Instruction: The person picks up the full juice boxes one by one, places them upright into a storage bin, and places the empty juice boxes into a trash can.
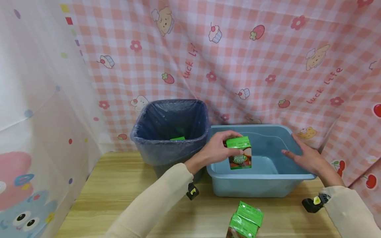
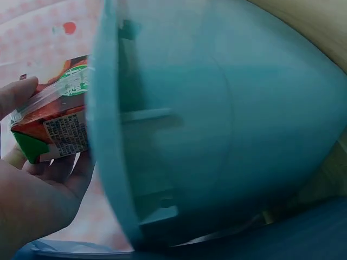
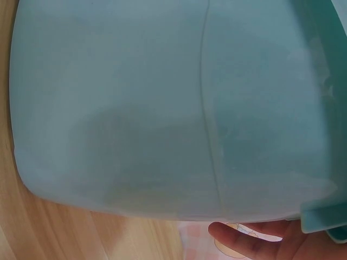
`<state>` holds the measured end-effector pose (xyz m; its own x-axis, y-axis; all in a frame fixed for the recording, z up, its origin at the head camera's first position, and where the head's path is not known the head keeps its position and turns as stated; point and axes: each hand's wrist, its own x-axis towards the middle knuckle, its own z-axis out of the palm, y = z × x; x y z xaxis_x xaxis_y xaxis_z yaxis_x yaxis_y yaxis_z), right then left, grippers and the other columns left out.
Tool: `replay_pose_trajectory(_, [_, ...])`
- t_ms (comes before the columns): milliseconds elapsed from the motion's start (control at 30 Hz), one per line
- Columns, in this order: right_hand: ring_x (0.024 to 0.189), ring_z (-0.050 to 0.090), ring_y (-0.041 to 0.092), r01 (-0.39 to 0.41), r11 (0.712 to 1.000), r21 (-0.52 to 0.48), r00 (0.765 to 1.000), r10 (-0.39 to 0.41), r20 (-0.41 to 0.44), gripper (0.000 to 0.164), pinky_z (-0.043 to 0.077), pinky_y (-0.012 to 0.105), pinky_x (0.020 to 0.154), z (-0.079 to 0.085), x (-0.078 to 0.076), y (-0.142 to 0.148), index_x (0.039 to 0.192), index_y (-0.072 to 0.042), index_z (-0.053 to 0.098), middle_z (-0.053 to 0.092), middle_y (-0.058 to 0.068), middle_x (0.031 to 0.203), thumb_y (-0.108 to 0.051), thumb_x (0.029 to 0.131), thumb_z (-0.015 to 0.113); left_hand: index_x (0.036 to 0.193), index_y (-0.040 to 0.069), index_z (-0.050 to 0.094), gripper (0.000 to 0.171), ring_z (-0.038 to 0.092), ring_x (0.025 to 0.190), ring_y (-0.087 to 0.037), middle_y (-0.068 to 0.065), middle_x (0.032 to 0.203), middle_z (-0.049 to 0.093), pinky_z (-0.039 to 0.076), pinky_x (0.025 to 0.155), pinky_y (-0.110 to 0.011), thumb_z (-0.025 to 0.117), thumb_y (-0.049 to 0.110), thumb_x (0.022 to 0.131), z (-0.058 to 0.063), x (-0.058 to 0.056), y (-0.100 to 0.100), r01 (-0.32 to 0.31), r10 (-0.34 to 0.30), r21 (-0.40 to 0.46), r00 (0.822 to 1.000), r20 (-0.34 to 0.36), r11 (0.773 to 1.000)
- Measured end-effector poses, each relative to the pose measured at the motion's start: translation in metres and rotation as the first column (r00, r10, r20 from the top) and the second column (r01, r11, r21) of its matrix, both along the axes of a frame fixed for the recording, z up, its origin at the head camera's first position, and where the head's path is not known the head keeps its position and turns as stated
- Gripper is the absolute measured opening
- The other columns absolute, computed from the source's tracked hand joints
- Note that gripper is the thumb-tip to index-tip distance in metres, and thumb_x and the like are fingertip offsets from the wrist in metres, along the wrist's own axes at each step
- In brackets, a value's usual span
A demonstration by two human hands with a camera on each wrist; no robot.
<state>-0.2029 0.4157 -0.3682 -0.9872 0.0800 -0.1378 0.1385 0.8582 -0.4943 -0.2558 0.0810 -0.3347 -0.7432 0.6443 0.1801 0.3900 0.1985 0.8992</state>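
Note:
In the head view my left hand (image 1: 216, 147) holds a small green and brown drink carton (image 1: 239, 161) over the left part of a blue plastic basin (image 1: 259, 185). Fingers and thumb lie on opposite sides of the carton; the left wrist view shows its wrapped straw and a printed label (image 2: 66, 132). At the basin's right end is my right hand (image 1: 311, 160), thumb over the inside and fingers along the outer side of the rim. The right wrist view shows those fingers (image 3: 244, 242) beside the basin wall (image 3: 119, 108).
Left of the basin stands a bin (image 1: 143, 145) lined with a dark bag, a bit of green (image 1: 178, 138) showing inside. More green cartons (image 1: 246, 218) lie on the wooden table (image 1: 119, 185) in front. A pink checked cloth (image 1: 184, 56) hangs behind.

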Motion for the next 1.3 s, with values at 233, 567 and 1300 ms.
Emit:
replay_pose_trajectory(233, [0.126, 0.022, 0.073, -0.010, 1.000, 0.007, 1.000, 0.010, -0.014, 0.096, 0.026, 0.079, 0.096, -0.001, -0.001, -0.002, 0.157, -0.012, -0.011, 0.010, 0.046, 0.149, -0.062, 0.097, 0.045, 0.123, 0.019, 0.066, 0.040, 0.061, 0.083, -0.012, 0.001, 0.103, 0.066, 0.053, 0.070, -0.025, 0.078, 0.015, 0.085, -0.013, -0.012, 0.003, -0.027, 0.028, -0.047, 1.000, 0.014, 0.999])
replay_pose_trajectory(567, [0.127, 0.021, 0.073, -0.006, 1.000, 0.001, 1.000, 0.006, -0.008, 0.096, 0.025, 0.079, 0.096, -0.001, -0.001, -0.003, 0.157, -0.013, -0.012, 0.008, 0.045, 0.151, -0.061, 0.097, 0.046, 0.118, 0.019, 0.068, 0.038, 0.059, 0.082, -0.013, 0.000, 0.104, 0.067, 0.049, 0.070, -0.025, 0.078, 0.013, 0.082, -0.024, -0.027, 0.006, -0.118, 0.109, -0.166, 0.992, -0.063, 0.979])
replay_pose_trajectory(1300, [0.124, 0.024, 0.074, -0.021, 0.996, 0.085, 1.000, 0.019, 0.024, 0.098, 0.028, 0.080, 0.094, 0.001, -0.003, 0.002, 0.156, -0.013, -0.013, 0.010, 0.046, 0.149, -0.066, 0.096, 0.043, 0.115, 0.022, 0.067, 0.036, 0.056, 0.081, -0.012, 0.003, 0.102, 0.066, 0.044, 0.069, -0.023, 0.080, 0.023, 0.081, -0.026, -0.036, 0.024, -0.148, 0.020, -0.500, 0.967, -0.252, 0.853])
